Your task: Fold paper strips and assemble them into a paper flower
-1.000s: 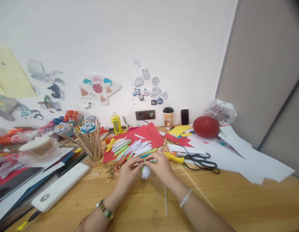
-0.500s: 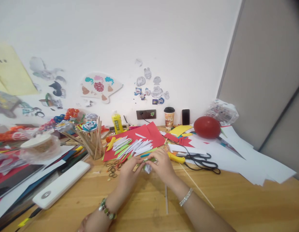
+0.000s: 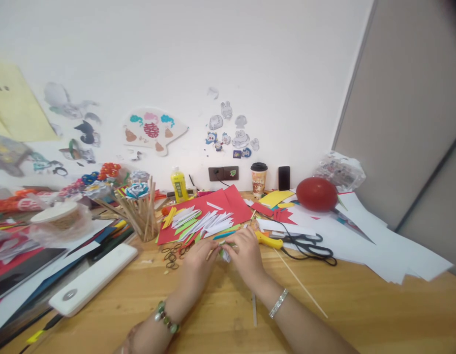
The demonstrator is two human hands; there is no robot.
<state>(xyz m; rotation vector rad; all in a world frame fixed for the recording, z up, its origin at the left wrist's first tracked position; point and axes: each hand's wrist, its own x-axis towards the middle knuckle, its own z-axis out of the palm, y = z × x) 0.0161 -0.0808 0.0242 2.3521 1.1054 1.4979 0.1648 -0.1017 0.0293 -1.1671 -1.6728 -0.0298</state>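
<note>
Both my hands meet over the middle of the wooden table, pinching a small folded paper piece (image 3: 225, 254), white and green. My left hand (image 3: 198, 258) grips its left side between thumb and fingers. On the other side my right hand (image 3: 246, 253) holds it the same way. Fingers hide most of the piece, so its full shape cannot be made out. Just beyond lie white paper strips (image 3: 216, 223) and green ones on red paper sheets (image 3: 237, 204). A yellow-handled glue gun (image 3: 269, 240) rests beside my right hand. Black rubber bands (image 3: 171, 256) lie left of my left hand.
Black scissors (image 3: 309, 245) and white paper sheets (image 3: 360, 246) spread to the right, near a red balloon (image 3: 316, 194). A thin wooden stick (image 3: 301, 282) lies in front. Behind stand a lidded cup (image 3: 258, 181), a yellow bottle (image 3: 179, 186) and a bundle of sticks (image 3: 148, 216).
My fingers have shifted slightly on the folded paper piece, and less of it shows now. Both hands stay in nearly the same place. The view has moved a little.
</note>
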